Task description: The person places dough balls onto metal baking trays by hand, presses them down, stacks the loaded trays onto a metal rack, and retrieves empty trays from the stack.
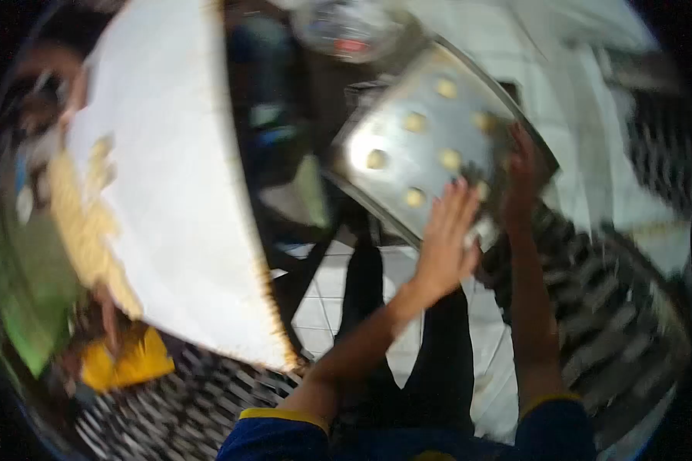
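Note:
A metal tray (396,142) with several small pale dough pieces (450,159) on it lies ahead of me, tilted in view. My left hand (450,230) is over the tray's near side, fingers stretched out, close to the dough pieces there. Whether its fingertips touch a piece is blurred. At the tray's right side is my right hand (519,173), seen edge-on with its fingers extended and nothing visible in it. A dark shadow or reflection of a hand shows on the metal between them.
To the left stands a white table (169,169) with a worn edge and a mass of yellowish dough (88,223) along its far side. Other people are beyond it, one near a yellow cloth-like item (127,359). A clear plastic bag (346,31) lies behind the tray. White tiles (327,296) cover the floor.

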Tool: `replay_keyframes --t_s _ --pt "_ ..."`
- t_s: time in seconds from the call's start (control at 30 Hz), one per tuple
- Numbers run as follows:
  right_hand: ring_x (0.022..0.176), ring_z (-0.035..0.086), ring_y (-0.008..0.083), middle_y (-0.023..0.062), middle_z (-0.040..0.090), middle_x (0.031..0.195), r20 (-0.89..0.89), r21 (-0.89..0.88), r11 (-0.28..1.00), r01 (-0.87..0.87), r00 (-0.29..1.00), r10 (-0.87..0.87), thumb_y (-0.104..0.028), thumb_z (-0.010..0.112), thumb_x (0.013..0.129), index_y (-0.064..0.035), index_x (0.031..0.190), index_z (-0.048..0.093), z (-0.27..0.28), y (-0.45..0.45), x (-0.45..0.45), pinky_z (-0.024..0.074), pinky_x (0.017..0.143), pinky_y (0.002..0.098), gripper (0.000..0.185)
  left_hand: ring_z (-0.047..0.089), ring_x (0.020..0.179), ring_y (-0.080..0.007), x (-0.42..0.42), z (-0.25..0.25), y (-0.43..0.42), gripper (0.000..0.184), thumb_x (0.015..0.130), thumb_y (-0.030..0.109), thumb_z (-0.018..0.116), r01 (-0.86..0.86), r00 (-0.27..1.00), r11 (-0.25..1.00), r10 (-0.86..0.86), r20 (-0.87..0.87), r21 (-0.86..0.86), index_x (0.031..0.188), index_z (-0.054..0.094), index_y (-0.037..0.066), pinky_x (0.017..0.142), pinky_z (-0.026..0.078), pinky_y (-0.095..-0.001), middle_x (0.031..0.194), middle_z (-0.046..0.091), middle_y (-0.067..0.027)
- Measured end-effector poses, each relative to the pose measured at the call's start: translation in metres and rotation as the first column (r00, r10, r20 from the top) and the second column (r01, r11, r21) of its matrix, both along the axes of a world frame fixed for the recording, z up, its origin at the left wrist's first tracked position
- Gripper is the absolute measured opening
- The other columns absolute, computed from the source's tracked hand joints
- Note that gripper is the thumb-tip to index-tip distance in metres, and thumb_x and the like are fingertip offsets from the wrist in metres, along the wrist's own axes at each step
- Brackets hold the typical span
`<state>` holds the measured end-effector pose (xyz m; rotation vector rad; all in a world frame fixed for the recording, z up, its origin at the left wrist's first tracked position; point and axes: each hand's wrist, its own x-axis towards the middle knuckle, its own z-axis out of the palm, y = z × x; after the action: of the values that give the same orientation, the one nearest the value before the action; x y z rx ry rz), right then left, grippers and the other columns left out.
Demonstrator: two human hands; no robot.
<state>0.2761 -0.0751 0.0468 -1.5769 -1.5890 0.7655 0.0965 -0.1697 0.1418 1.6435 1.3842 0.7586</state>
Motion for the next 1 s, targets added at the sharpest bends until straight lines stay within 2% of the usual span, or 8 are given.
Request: replay_keyframes --t_s 0.03,0.07,0.2,0.33,0.53,0.73,0.8,1.0 --pt "0.152 0.052 0.0314 0.0192 0.055 0.164 -0.276 -0.045 0.998 -0.037 0.961 0.023 -0.039 0.044 0.119 0.0021 0.161 0.051 0.071 0.009 -0.029 0.0383 0.126 0.0468 0.059 0.030 0.163 -0.0524 -0.030 0.045 0.003 0.080 0.090 0.002 0.069 -0.080 0.997 0.995 0.079 0.027 0.055 0.166 0.046 0.000 0.133 0.025 -0.0605 0.178 0.027 -0.0306" --pt "0.142 0.060 0.0316 0.0194 0.062 0.154 -0.366 0.000 0.993 -0.120 0.924 0.112 -0.014 0.057 0.112 0.0034 0.150 0.060 0.105 0.017 -0.065 0.0434 0.122 0.0458 0.042 0.034 0.161 -0.0520 -0.067 0.080 0.012 0.072 0.091 0.002 0.068 -0.157 0.988 0.976 0.156 0.021 0.152 0.161 0.051 -0.001 0.133 0.027 -0.0592 0.176 0.032 -0.0315" --pt "0.111 0.071 0.0253 0.0149 0.073 0.119 -0.338 0.249 0.900 -0.358 0.838 0.427 0.006 0.066 0.100 -0.0008 0.122 0.074 0.220 0.066 -0.245 0.0559 0.099 0.0373 0.024 0.052 0.149 -0.0456 -0.254 0.179 0.039 0.053 0.095 0.004 0.066 -0.462 0.815 0.780 0.561 -0.145 0.421 0.147 0.063 -0.005 0.124 0.040 -0.0527 0.162 0.052 -0.0298" --pt "0.103 0.076 0.0209 0.0105 0.078 0.112 -0.446 0.159 0.775 -0.612 0.656 0.609 -0.010 0.073 0.104 -0.0030 0.121 0.077 0.265 0.112 -0.427 0.0604 0.091 0.0358 0.019 0.050 0.146 -0.0429 -0.437 0.190 0.085 0.057 0.103 0.010 0.065 -0.759 0.512 0.512 0.851 -0.119 0.401 0.157 0.049 -0.001 0.116 0.050 -0.0481 0.163 0.041 -0.0251" --pt "0.103 0.074 0.0171 0.0072 0.080 0.113 -0.493 0.155 0.670 -0.726 0.531 0.689 -0.016 0.070 0.107 -0.0032 0.120 0.077 0.303 0.102 -0.560 0.0584 0.092 0.0351 0.019 0.064 0.130 -0.0419 -0.649 0.119 0.138 0.063 0.093 0.028 0.081 -0.778 0.277 0.418 0.898 -0.341 0.470 0.147 0.063 0.002 0.109 0.052 -0.0486 0.145 0.065 -0.0242" --pt "0.107 0.072 0.0149 0.0074 0.079 0.114 -0.687 -0.098 0.709 -0.699 0.563 0.460 -0.012 0.069 0.107 -0.0017 0.121 0.075 0.279 0.062 -0.538 0.0579 0.098 0.0338 0.018 0.076 0.107 -0.0349 -0.655 0.115 0.150 0.045 0.092 0.027 0.082 -0.737 0.340 0.488 0.865 -0.368 0.467 0.128 0.076 0.000 0.098 0.059 -0.0447 0.123 0.077 -0.0208" --pt "0.110 0.071 0.0155 0.0121 0.075 0.123 -0.660 -0.147 0.716 -0.682 0.607 0.443 -0.010 0.070 0.107 -0.0013 0.132 0.069 0.260 0.056 -0.499 0.0584 0.101 0.0324 0.027 0.074 0.108 -0.0287 -0.597 0.153 0.133 0.042 0.092 0.021 0.083 -0.727 0.544 0.485 0.839 -0.023 0.486 0.127 0.075 0.000 0.097 0.058 -0.0415 0.122 0.077 -0.0167" --pt "0.113 0.070 0.0166 0.0104 0.068 0.134 -0.834 -0.324 0.710 -0.625 0.543 0.097 -0.019 0.081 0.103 -0.0032 0.148 0.057 0.247 -0.025 -0.351 0.0589 0.099 0.0354 0.053 0.070 0.115 -0.0345 -0.344 0.209 0.021 0.042 0.086 0.000 0.083 -0.301 0.894 0.899 0.382 -0.235 0.318 0.127 0.071 0.001 0.099 0.056 -0.0421 0.123 0.072 -0.0168"
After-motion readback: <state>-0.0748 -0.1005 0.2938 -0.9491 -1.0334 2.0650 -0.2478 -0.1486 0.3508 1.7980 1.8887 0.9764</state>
